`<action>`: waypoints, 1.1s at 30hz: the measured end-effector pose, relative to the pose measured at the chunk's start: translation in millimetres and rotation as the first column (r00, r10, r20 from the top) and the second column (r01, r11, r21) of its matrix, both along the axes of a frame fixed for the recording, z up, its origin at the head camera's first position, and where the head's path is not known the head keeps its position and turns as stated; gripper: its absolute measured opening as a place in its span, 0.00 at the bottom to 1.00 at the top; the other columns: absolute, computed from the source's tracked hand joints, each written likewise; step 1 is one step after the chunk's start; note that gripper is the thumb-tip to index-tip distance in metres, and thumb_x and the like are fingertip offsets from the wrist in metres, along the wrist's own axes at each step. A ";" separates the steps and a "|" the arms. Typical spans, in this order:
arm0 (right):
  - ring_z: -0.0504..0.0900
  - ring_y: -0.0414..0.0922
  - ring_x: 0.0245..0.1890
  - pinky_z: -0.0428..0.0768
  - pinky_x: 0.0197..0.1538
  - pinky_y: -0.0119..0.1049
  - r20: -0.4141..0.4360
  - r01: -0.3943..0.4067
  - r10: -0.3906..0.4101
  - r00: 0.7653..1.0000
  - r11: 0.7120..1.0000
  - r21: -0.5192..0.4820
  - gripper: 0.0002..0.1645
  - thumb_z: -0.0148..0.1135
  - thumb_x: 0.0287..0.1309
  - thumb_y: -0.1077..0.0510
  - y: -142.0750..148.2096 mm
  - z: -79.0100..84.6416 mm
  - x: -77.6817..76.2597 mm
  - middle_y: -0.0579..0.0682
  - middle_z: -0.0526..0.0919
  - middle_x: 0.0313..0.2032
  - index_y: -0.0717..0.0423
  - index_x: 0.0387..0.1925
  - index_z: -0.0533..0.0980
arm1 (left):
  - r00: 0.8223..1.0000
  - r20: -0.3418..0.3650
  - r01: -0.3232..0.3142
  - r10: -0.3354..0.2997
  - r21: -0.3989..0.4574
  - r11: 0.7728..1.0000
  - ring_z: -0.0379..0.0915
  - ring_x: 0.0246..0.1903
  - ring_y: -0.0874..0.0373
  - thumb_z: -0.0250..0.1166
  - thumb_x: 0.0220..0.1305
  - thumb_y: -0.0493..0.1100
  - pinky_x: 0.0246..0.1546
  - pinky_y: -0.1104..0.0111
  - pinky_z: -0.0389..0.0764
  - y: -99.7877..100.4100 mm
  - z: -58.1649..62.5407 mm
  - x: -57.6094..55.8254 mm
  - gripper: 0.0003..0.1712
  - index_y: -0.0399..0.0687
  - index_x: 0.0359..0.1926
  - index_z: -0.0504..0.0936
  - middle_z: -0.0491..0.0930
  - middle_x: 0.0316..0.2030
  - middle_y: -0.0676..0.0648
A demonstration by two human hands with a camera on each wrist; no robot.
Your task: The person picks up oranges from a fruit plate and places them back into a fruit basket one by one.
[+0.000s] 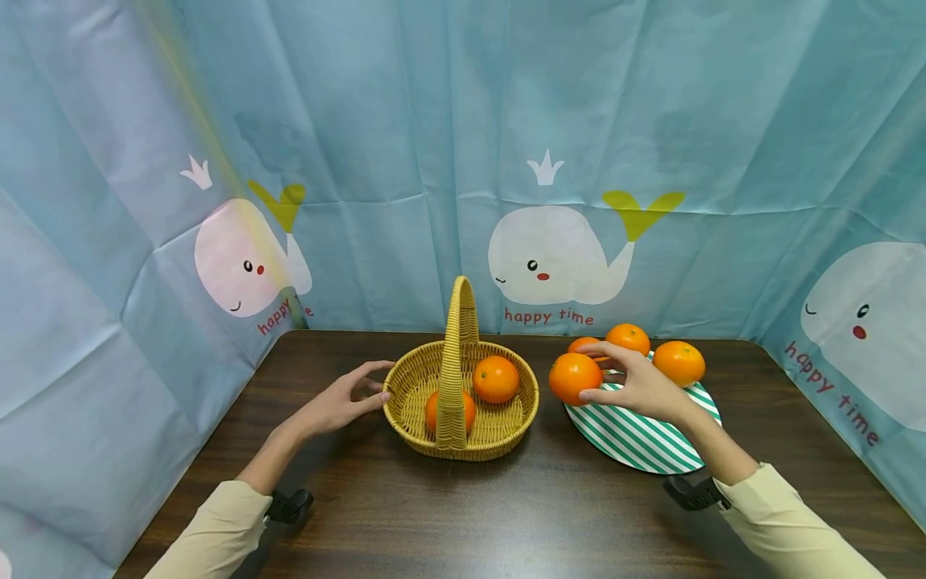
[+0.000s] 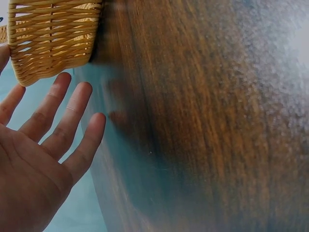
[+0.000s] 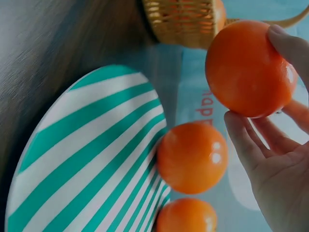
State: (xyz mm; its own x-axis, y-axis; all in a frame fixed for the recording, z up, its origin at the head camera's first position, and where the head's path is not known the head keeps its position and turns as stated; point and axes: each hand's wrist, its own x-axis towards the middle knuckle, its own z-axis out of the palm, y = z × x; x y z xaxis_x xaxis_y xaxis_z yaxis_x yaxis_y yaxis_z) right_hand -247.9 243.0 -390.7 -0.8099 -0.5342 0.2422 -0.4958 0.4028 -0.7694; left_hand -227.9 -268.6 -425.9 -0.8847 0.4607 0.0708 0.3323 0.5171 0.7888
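Cream fabric sleeves [image 1: 796,523] lie nearest me. I find the right hand [image 1: 637,384] gripping a round, glossy orange fruit [image 1: 571,378] right of the oval yellow wicker basket [image 1: 477,453]; the left hand [image 1: 338,406], fingers extended, touches the basket's left rim. I judge the fruit firm, light, slippery: hold its widest part.

Even light fills the head view, laying pale sheen on the tabletop [image 1: 521,519] between the left hand [image 1: 343,406] and right hand [image 1: 640,388]. In the left wrist view, white glare burns far from the hand and blurred reflections lie beside it; the right wrist view is dimmer, highlights dotting the held orange [image 3: 251,70].
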 end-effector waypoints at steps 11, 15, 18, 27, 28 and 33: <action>0.78 0.54 0.58 0.79 0.54 0.47 0.016 -0.032 0.033 0.999 0.998 -0.058 0.37 0.77 0.57 0.58 -20.6 9.8 -1.1 0.51 0.75 0.63 0.51 0.66 0.73 | 1.000 0.006 0.000 0.000 -0.010 1.000 0.76 0.57 0.41 0.62 0.75 0.46 0.52 0.46 0.76 1.5 -0.1 -0.4 0.34 0.45 0.76 0.62 0.79 0.57 0.35; 0.78 0.54 0.58 0.79 0.55 0.47 0.037 -0.047 0.050 0.998 0.995 -0.093 0.37 0.77 0.56 0.59 -27.3 11.9 -2.2 0.51 0.76 0.63 0.52 0.66 0.73 | 1.000 0.007 -0.002 0.002 -0.012 1.000 0.76 0.57 0.41 0.62 0.75 0.47 0.52 0.46 0.76 0.7 0.1 -0.2 0.34 0.45 0.75 0.62 0.79 0.57 0.35; 0.78 0.55 0.58 0.78 0.55 0.48 0.041 -0.059 0.064 0.997 0.992 -0.110 0.37 0.77 0.57 0.60 -32.4 10.7 -4.0 0.52 0.76 0.63 0.53 0.66 0.73 | 1.000 0.007 -0.003 0.003 -0.012 1.000 0.76 0.57 0.41 0.62 0.75 0.47 0.52 0.48 0.77 -0.2 0.6 0.4 0.34 0.45 0.75 0.62 0.79 0.57 0.35; 0.80 0.50 0.55 0.77 0.57 0.49 0.008 -0.119 0.121 0.993 0.985 -0.126 0.36 0.78 0.55 0.59 -55.8 6.4 -7.2 0.51 0.78 0.60 0.53 0.65 0.74 | 1.000 0.009 -0.003 0.003 -0.010 1.000 0.76 0.57 0.40 0.62 0.76 0.46 0.51 0.49 0.78 -0.9 -0.2 -0.6 0.34 0.44 0.75 0.62 0.78 0.57 0.34; 0.80 0.50 0.55 0.77 0.57 0.50 0.005 -0.128 0.129 0.992 0.983 -0.130 0.36 0.78 0.55 0.60 -58.1 5.9 -7.2 0.51 0.78 0.60 0.53 0.65 0.74 | 1.000 0.010 -0.003 0.003 -0.011 1.000 0.76 0.57 0.40 0.62 0.76 0.46 0.51 0.49 0.78 -0.7 -0.2 -0.6 0.34 0.44 0.75 0.62 0.78 0.57 0.34; 0.80 0.50 0.57 0.77 0.57 0.51 0.000 -0.152 0.154 0.988 0.978 -0.141 0.37 0.79 0.54 0.60 -69.1 4.7 -4.3 0.51 0.78 0.60 0.54 0.65 0.74 | 1.000 0.016 -0.003 0.003 -0.015 1.000 0.76 0.57 0.40 0.62 0.76 0.47 0.52 0.48 0.77 -0.4 0.0 -0.8 0.34 0.45 0.75 0.62 0.79 0.57 0.35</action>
State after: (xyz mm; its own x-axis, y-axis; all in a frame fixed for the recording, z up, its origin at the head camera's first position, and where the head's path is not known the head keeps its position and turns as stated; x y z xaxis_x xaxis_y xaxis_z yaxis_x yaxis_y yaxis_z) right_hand -252.2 174.0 -386.0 -0.7243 -0.6133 0.3148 -0.5344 0.2109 -0.8185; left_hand -228.6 -269.0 -425.9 -0.8872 0.4587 0.0498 0.3181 0.5298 0.7862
